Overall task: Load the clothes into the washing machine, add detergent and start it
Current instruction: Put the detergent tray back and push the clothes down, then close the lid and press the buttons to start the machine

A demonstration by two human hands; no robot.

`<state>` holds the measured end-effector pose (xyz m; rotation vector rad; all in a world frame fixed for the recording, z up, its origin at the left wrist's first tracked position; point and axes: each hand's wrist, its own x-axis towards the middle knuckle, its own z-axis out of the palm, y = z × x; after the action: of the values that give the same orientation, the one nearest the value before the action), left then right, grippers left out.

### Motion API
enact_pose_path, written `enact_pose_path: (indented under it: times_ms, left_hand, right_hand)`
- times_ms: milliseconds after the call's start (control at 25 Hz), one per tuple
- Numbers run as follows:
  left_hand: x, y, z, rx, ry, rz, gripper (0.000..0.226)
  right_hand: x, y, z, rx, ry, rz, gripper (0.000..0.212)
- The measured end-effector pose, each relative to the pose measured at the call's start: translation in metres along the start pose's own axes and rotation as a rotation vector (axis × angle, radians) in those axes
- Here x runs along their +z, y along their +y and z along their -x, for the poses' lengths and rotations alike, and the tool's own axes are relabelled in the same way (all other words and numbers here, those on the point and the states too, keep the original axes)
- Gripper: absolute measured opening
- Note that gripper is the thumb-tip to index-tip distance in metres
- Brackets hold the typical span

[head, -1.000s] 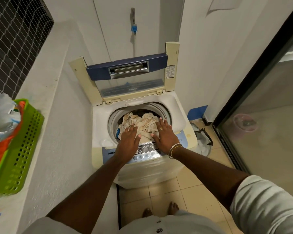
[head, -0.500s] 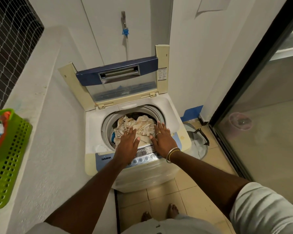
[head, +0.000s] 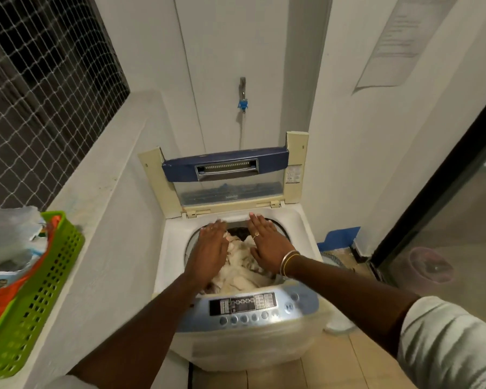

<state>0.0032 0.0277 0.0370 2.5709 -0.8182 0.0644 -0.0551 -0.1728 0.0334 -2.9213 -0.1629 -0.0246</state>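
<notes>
- A green basket [head: 40, 304] sits on the ledge left of the washing machine [head: 302, 228] and holds orange and white packets.
- The machine's drum opens upward and holds crumpled cream clothes [head: 242, 276], heaped toward the machine's front rim.
- The left hand [head: 211, 251] lies flat above the drum with straight fingers, grasping nothing and pointing at the machine's back edge.
- The lid [head: 225, 167] stands upright at that back edge, its long axis running left to right.
- The right hand [head: 267, 245], with a ring and bangles, lies equally flat and released over the drum.
</notes>
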Motion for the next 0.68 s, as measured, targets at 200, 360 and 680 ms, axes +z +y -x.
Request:
enact_pose_path:
  times_ms: [200,360,680]
  left_hand:
    - [-0.051,-0.002,-0.072,0.058,0.22,-0.01,0.027]
    - [-0.063,-0.002,-0.128,0.159,0.171,-0.171,0.038]
    - [-0.049,-0.028,-0.148,0.179,0.009,-0.292,0.061]
  right_hand:
    - [-0.059,0.007,-0.084,-0.104,0.097,0.189,0.075]
    - [-0.079,0.008,-0.133,-0.09,0.104,0.27,0.074]
    - [-0.072,0.009,-0.155,-0.058,0.064,0.277,0.074]
